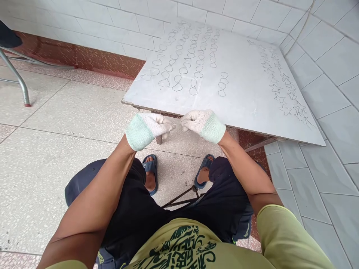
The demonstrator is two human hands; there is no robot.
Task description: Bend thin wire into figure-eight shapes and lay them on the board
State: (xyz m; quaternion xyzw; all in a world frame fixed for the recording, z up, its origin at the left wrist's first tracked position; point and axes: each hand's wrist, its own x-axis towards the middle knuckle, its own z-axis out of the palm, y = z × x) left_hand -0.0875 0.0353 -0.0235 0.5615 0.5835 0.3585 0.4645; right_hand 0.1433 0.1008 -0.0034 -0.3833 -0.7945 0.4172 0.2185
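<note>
My left hand (157,127) and my right hand (198,121) both wear white knit gloves with pale green cuffs. They face each other just off the board's front edge, fingertips a small gap apart. A thin piece of wire (178,118) bridges that gap, and the fingers of each hand are pinched closed on it. Its full shape is hidden by the gloves. Beyond the hands, one figure-eight wire shape (223,84) lies alone on the white board (246,104). Rows of similar figure-eight wire shapes (184,68) lie to its left.
Star-shaped wire pieces (285,109) lie along the board's right side. White tiled walls (196,15) border the board at the back and right. A metal chair leg (21,82) stands at the far left. Below are my slippered feet (151,175) and a dark metal frame (179,198).
</note>
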